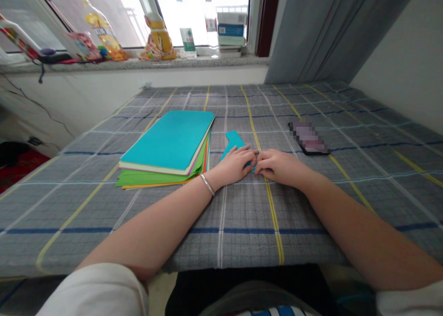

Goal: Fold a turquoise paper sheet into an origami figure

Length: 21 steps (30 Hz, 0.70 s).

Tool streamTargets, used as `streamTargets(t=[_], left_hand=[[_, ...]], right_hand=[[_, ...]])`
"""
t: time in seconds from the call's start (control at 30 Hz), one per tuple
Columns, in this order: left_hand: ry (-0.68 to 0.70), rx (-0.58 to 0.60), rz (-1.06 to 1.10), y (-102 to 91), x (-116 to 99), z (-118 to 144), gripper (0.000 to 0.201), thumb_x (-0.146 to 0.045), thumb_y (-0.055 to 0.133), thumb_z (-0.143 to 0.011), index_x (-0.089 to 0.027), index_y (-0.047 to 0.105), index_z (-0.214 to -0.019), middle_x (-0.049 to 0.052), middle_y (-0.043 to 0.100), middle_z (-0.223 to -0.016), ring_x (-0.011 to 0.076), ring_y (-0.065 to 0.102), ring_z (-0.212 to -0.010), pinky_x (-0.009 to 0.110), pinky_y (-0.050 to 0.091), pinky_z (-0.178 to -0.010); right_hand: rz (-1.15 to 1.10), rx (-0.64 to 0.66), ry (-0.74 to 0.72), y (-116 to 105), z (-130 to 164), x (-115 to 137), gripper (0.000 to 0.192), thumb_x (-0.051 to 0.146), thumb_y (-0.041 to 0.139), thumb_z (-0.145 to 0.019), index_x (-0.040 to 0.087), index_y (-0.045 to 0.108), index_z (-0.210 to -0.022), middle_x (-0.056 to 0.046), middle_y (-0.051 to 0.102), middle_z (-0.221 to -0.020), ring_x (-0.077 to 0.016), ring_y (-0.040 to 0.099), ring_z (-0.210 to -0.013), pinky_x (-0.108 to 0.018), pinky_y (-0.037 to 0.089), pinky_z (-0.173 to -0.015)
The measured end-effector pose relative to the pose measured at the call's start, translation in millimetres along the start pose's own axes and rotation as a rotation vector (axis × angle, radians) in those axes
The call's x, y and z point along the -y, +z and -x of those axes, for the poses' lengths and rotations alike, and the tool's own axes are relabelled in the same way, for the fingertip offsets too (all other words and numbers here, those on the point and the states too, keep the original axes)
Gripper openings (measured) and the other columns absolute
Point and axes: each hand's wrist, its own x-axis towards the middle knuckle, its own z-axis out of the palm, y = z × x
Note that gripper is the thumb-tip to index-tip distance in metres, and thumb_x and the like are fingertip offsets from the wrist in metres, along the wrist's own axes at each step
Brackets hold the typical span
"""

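Paper (234, 141) lies under left fingers (247, 156), its corner beside right fingers (266, 161).

Home room, seemingly: plaid cloth (247, 210), grey curtain (321, 34), drink bottles (104, 32) on windowsill (121, 66).

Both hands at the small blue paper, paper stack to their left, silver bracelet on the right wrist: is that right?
Not quite: the head view shows the silver bracelet on the left wrist. The left hand and right hand are at the small blue paper, the paper stack to their left.
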Motion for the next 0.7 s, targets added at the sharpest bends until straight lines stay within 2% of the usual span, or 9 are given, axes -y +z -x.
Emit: streamTargets(t=[0.13,0.27,0.37,0.5,0.7], left_hand=[[0.151,-0.044,0.051,-0.5,3.8,-0.2,0.015,-0.020,0.047,-0.095,-0.021,0.062,-0.091,0.003,0.056,-0.140,0.0260,0.043,-0.138,0.056,0.031,-0.114],[0.297,-0.069,0.053,-2.0,7.6,-0.8,0.019,-0.019,0.047,-0.096,-0.020,0.066,-0.091,0.005,0.067,-0.125,0.0212,0.051,-0.131,0.041,0.038,-0.113],[0.349,-0.052,-0.005,-6.2,7.7,0.1,0.021,-0.019,0.047,-0.097,-0.020,0.069,-0.096,0.004,0.071,-0.114,0.0192,0.056,-0.126,0.035,0.043,-0.110],[0.398,-0.010,-0.128,-15.4,3.0,2.5,0.023,-0.019,0.049,-0.096,-0.022,0.071,-0.102,0.004,0.070,-0.119,0.0178,0.062,-0.116,0.032,0.048,-0.102],[0.404,0.045,-0.295,-22.5,-2.8,6.6,0.021,-0.019,0.050,-0.096,-0.021,0.069,-0.106,0.002,0.066,-0.129,0.0200,0.060,-0.119,0.033,0.048,-0.102]], right_hand=[[0.038,0.001,0.010,-4.2,2.9,2.6,0.025,0.012,0.055,-0.087,0.025,0.076,-0.093,-0.003,0.073,-0.108,-0.0199,0.066,-0.101,-0.030,0.048,-0.084],[0.062,0.025,0.010,-7.3,3.7,5.4,0.025,0.012,0.056,-0.086,0.024,0.076,-0.092,-0.004,0.073,-0.107,-0.0197,0.067,-0.097,-0.030,0.048,-0.081],[0.069,0.035,0.017,-9.0,3.6,7.8,0.027,0.010,0.055,-0.084,0.025,0.077,-0.090,-0.003,0.073,-0.105,-0.0186,0.067,-0.094,-0.029,0.048,-0.079],[0.091,0.068,0.071,-11.9,4.8,10.2,0.033,0.008,0.053,-0.082,0.027,0.077,-0.092,-0.001,0.072,-0.109,-0.0190,0.067,-0.095,-0.029,0.048,-0.077],[0.101,0.140,0.134,-18.2,9.3,8.9,0.038,0.006,0.052,-0.080,0.033,0.078,-0.090,0.001,0.072,-0.108,-0.0187,0.066,-0.095,-0.029,0.047,-0.076]])
